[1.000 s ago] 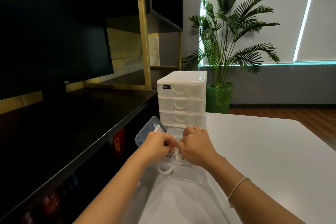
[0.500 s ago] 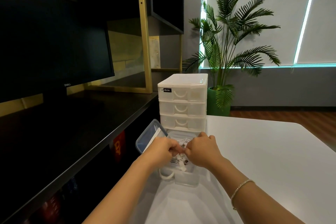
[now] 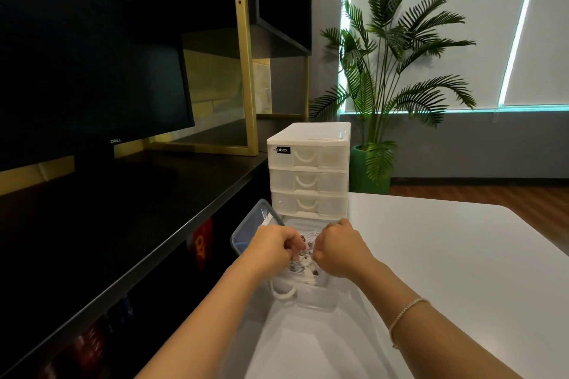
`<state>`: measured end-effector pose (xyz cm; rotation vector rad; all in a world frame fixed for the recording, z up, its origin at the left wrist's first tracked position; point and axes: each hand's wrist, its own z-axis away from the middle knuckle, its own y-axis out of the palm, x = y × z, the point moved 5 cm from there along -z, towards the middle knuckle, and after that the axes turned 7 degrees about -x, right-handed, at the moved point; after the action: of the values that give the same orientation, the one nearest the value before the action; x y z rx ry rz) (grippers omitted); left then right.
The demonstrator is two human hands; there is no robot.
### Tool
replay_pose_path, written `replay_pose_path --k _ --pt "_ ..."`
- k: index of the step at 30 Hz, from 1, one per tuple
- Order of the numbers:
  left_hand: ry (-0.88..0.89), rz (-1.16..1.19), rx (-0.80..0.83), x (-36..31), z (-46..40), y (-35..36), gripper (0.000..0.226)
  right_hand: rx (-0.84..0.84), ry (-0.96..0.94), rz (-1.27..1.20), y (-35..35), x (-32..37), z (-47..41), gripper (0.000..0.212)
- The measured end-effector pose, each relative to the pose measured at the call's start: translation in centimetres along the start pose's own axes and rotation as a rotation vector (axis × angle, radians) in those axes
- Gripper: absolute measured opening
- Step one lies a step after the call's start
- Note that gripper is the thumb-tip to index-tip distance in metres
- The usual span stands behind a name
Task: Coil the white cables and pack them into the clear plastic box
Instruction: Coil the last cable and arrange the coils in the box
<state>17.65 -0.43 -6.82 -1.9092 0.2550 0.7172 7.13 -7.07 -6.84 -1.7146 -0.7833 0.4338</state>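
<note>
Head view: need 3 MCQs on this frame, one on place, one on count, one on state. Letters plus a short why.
1. Where is the clear plastic box?
A. on top of the drawer unit
B. on the white table in front of the drawer unit
C. on the black shelf

2. How many drawers does the drawer unit have?
A. two
B. three
C. five

3. What are the hands doing?
A. lying flat on the table
B. fingers curled at the white cables over the box
C. pulling a drawer

Key:
1 B, the box sits on the white table against the unit's base.
2 B, three handles are stacked.
3 B, left hand and right hand curl around the white cables.
</note>
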Motion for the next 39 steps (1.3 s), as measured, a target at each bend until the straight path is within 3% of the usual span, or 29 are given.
replay_pose_path --k 8,12,15,17,21,24,28,39 --pt "0.0 -0.011 -0.041 -0.4 0.4 -0.5 0.025 0.028 0.036 -0.077 -0.3 -0.1 0.5 0.031" --pt "-0.024 -0.034 -0.185 0.1 0.3 -2.3 0.023 0.007 0.057 -0.169 -0.8 -0.2 1.0 0.028" --pt "-0.022 -0.152 -0.378 0.4 0.1 -3.8 0.022 -0.007 0.066 -0.207 -1.5 -0.4 1.2 0.031" --pt "-0.118 -0.224 -0.472 0.8 0.4 -4.9 0.024 -0.009 0.084 -0.224 -1.8 -0.6 1.2 0.032" --pt "-0.46 -0.318 -0.299 2.3 1.0 -5.3 0.042 -0.014 0.115 -0.203 -2.3 -1.4 1.2 0.031" --pt "-0.533 -0.315 -0.267 3.0 1.3 -5.0 0.034 -0.014 0.146 -0.213 -2.4 -1.9 1.4 0.029" --pt "-0.47 -0.283 -0.318 2.5 1.3 -5.0 0.017 -0.008 0.171 -0.25 -2.4 -2.2 1.6 0.027" --pt "-0.102 -0.197 -0.488 -1.8 2.0 -4.7 0.014 -0.051 0.264 -0.338 -3.4 -3.1 1.7 0.024"
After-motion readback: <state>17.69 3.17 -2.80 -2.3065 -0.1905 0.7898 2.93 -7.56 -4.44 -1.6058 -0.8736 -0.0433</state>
